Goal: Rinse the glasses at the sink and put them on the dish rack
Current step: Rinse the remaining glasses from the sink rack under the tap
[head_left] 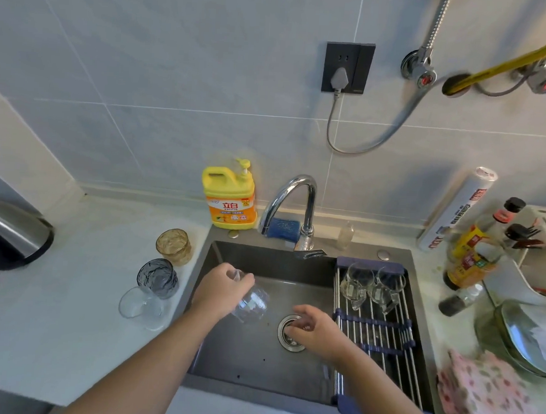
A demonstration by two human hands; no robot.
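Observation:
My left hand (223,288) grips a clear glass (251,304) tilted over the dark sink (255,362). Over the drain (286,334), my right hand (317,331) hovers with loosely curled fingers and holds nothing. Two clear glasses (370,286) stand on the roll-up dish rack (382,338) across the sink's right side. On the counter left of the sink stand an amber glass (174,246), a grey-blue glass (158,278) and a clear glass (141,306). The chrome faucet (292,205) arches over the sink's back edge; I see no water running.
A yellow detergent bottle (229,197) and a blue sponge (281,228) sit behind the sink. A kettle (8,232) stands at far left. Bottles (473,251), a foil roll (457,208), plates (522,337) and a floral cloth (490,399) crowd the right counter.

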